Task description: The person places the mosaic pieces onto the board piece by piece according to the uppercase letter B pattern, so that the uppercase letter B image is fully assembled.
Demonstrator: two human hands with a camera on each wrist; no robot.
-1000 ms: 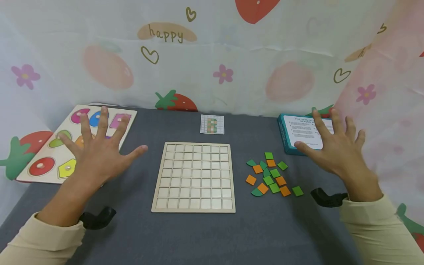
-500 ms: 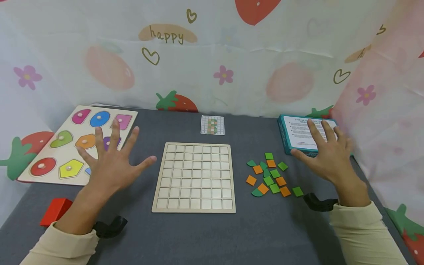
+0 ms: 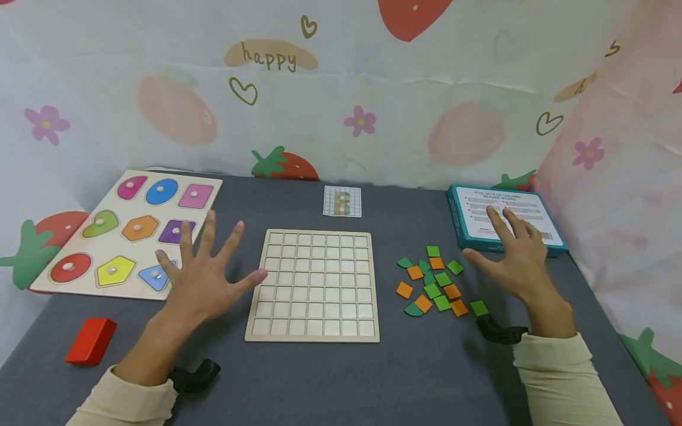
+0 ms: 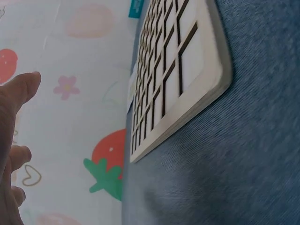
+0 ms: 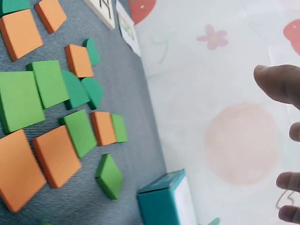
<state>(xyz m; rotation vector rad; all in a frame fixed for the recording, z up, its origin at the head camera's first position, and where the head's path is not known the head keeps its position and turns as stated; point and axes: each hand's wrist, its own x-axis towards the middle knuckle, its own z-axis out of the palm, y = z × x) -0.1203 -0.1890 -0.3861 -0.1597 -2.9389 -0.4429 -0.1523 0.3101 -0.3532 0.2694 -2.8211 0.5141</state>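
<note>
the orange and green tiles (image 3: 443, 278) lie loose on the desk (image 3: 319, 381), just right of the wooden grid board (image 3: 318, 286) and to the left of the right hand (image 3: 515, 263), which is the nearer one. the square tiles have no long axis and sit turned at odd angles; the dark green pieces have a curved edge. both grips are wide, fingers spread, holding nothing. the left hand (image 3: 202, 289) is raised, its thumb overlapping the board's left edge in the head view but apart from it in the left wrist view. the teal box (image 3: 478, 218) beyond the tiles reads "five sets of column beaded boxes", with finer lines too small to read. the backdrop (image 3: 394, 151) carries the word "happy"; no brand is legible.
</note>
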